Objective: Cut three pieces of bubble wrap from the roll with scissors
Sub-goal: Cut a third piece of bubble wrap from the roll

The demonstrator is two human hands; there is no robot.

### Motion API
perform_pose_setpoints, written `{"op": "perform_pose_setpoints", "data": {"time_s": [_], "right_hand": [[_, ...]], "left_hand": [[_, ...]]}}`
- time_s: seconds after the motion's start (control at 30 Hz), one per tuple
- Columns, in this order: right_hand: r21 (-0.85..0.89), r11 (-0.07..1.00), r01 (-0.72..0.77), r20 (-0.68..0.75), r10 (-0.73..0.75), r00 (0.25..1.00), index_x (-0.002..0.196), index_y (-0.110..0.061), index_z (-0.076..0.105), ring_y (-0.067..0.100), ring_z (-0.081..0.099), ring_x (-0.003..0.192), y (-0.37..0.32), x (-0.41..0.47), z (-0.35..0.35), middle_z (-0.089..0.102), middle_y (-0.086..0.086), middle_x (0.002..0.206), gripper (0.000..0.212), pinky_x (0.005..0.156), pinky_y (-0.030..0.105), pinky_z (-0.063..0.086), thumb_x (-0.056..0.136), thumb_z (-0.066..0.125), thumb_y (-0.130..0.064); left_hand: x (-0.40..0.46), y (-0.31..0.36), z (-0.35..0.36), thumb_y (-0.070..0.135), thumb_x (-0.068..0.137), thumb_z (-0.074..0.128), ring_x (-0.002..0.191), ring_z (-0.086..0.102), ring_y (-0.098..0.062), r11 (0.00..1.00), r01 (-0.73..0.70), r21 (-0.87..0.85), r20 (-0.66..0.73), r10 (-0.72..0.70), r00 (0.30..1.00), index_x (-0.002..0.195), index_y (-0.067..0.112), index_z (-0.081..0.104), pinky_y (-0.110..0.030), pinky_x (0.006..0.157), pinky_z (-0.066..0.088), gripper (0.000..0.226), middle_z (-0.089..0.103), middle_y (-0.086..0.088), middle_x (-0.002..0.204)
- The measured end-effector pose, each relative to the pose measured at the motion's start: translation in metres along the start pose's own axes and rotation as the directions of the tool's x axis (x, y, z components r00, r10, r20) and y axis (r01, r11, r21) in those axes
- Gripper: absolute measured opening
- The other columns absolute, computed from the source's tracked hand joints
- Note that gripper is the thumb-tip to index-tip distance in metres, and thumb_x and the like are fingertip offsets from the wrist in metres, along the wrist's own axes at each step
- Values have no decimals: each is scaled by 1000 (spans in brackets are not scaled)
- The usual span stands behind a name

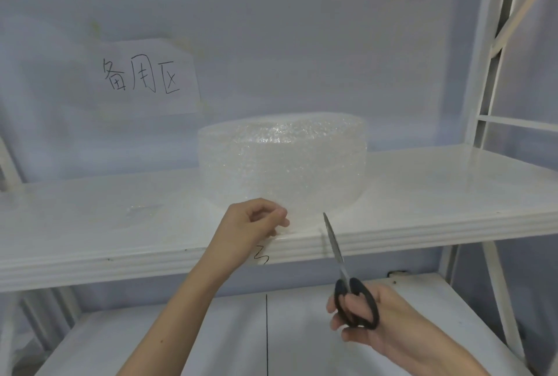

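A squat, drum-shaped roll of bubble wrap (282, 164) stands on end on the white shelf (422, 194), its clear plastic pebbled with tiny glinting bubbles, its top face domed and frosty, its wall translucent and gently bulging; the shelf board is smooth and glossy, with a ribbed front edge running just in front of the roll; the left hand (252, 224) is at the roll's lower front, fingers curled in, thumb and fingertips pinching the loose, filmy edge of the wrap where it comes off the roll's base; to the right of that hand, near the roll's foot, the pointed tip of the scissors (344, 273) reaches up over the shelf edge, their slim grey metal blades closed together into one narrow spike, tilted slightly left; below and in front of the roll, the right hand (371, 315) grips the scissors by their black, rounded plastic loops, fingers threaded through and wrapped round them; behind the roll and to its left, a sheet of white paper (148, 79) with handwritten black characters is stuck flat to the pale blue wall; left of the roll, a small flat scrap of clear film (142, 212) lies on the shelf; beneath the roll's shelf, a lower white board (211, 339) carries a thin dark vertical line.
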State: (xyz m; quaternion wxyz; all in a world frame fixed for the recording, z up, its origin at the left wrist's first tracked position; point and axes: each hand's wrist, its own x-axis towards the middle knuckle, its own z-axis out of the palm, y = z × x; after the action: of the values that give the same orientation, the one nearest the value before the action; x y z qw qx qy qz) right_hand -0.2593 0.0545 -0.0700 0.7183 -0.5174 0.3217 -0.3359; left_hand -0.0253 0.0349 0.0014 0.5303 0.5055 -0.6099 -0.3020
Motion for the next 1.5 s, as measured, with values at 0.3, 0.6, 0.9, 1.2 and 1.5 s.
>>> {"op": "perform_pose_setpoints", "data": {"time_s": [0.3,0.6,0.9,1.2,1.5], "right_hand": [[-14,996,-85,69,85,994,61,1,60,28,60,63,21,21,22,57,17,72,14,55,35,48,67,67,-10],[91,996,15,217,-34,976,63,-9,54,26,57,64,19,40,19,58,8,72,65,58,37,51,46,84,-64],[41,989,142,254,-148,956,72,-8,49,24,55,69,-2,57,35,55,8,79,63,64,38,50,64,74,-66],[18,977,211,190,-211,959,66,-12,50,23,54,61,-2,56,39,52,6,73,48,59,34,48,72,69,-56],[-76,973,217,71,-212,975,49,-18,57,18,51,50,-4,56,45,49,12,69,43,52,28,47,92,55,-21]], "left_hand": [[-1,-2,1,25,92,65,63,61,-6,1000,24,-12,-40,-25,999,87,16,74,-22,69,55,14,76,0,76],[-4,1,3,25,90,68,58,59,-5,998,41,-53,-45,-44,998,91,11,73,-17,64,51,15,76,2,73],[-5,5,1,22,90,68,57,56,-5,995,43,-89,13,-42,999,84,11,72,-17,61,49,13,76,-1,76],[-5,4,0,23,87,70,55,56,-6,996,55,-72,-46,-58,997,83,8,71,-17,60,50,15,77,-4,76],[-6,4,1,17,89,69,55,59,0,998,40,-48,-31,-42,999,80,8,69,-13,58,48,12,77,-2,71]]}}
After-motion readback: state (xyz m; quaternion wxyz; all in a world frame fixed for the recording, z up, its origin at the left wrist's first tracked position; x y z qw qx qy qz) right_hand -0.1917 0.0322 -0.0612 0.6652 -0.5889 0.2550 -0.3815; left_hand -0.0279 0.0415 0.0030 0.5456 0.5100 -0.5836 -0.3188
